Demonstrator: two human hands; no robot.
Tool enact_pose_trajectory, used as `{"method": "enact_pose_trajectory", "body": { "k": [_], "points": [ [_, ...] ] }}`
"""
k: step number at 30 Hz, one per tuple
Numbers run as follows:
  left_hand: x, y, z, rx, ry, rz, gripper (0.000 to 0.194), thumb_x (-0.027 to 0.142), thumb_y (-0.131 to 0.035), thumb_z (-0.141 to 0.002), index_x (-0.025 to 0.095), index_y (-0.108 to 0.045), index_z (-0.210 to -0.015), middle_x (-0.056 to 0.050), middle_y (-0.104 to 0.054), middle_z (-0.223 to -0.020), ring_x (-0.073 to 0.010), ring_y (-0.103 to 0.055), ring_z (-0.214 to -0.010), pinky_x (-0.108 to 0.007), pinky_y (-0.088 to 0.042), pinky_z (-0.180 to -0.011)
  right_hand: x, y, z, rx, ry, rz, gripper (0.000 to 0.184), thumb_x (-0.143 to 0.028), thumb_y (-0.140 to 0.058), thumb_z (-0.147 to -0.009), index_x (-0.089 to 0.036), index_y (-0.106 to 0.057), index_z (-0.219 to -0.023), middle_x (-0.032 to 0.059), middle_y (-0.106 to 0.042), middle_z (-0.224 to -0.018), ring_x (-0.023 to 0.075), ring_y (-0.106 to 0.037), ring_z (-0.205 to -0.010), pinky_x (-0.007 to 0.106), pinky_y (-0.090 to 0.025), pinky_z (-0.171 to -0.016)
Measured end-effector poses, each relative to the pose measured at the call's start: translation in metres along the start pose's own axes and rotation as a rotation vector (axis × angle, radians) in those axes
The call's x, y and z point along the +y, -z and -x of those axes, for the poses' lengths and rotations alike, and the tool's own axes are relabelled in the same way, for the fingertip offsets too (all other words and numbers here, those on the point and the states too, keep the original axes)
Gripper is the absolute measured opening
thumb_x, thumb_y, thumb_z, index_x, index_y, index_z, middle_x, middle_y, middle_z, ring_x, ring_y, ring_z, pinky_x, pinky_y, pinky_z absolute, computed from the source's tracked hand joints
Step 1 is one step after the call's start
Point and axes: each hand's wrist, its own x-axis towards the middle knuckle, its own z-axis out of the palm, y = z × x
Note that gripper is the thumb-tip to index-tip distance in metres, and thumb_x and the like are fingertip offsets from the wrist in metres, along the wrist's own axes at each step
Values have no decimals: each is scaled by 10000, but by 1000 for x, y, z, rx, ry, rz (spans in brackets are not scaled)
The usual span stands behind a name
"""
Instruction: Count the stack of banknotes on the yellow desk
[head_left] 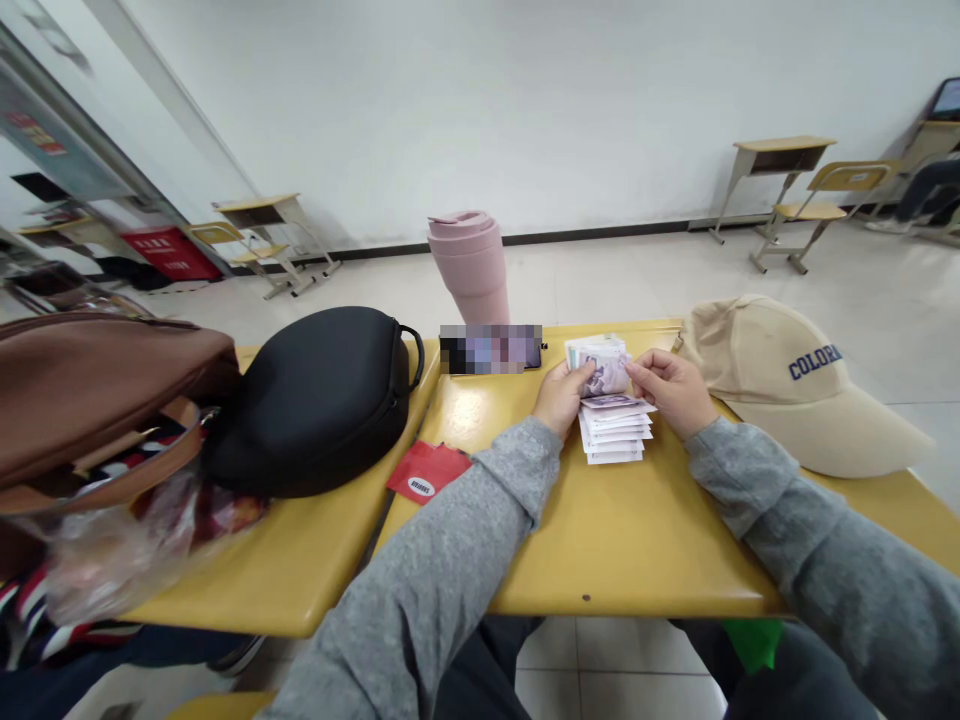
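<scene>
My left hand (556, 400) grips a small stack of picture cards (607, 374), its thumb lying across the top one. That card carries a greyish-purple picture. My right hand (671, 388) pinches the right edge of the cards between thumb and fingertips. Just below, a row of overlapping white-edged cards (615, 440) fans toward me over the yellow desk (637, 545); I cannot tell whether these are joined to the held ones. A red packet (424, 472) with a white oval label lies near my left forearm.
Behind the hands are a phone (491, 350), its screen blurred, and a pink tumbler (471, 262). A beige cap (780, 380) sits at the right. On the adjoining left desk are a black rounded case (322, 400), a brown bag (112, 390) and clear plastic wrapping (112, 560).
</scene>
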Motion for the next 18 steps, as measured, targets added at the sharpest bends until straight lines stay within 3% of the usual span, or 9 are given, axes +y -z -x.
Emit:
{"method": "enact_pose_trajectory", "body": {
  "k": [7, 18],
  "points": [
    [-1, 2, -1, 21, 14, -57, 342, 243, -770, -564, 140, -655, -869, -64, -702, -849, -180, -647, -790, -365, -449, -866, 12, 5, -7, 120, -39, 98, 367, -493, -708, -648, -192, -500, -682, -37, -527, -502, 95, -442, -451, 232, -326, -447],
    [1, 0, 1, 24, 21, -76, 311, 224, -769, -575, 124, -650, -845, -64, -691, -822, -174, -639, -740, -379, -448, -854, 7, 3, -3, 71, -85, 118, 380, -508, -702, -646, -181, -510, -611, -7, -561, -525, 97, -444, -460, 234, -323, -436]
  ]
}}
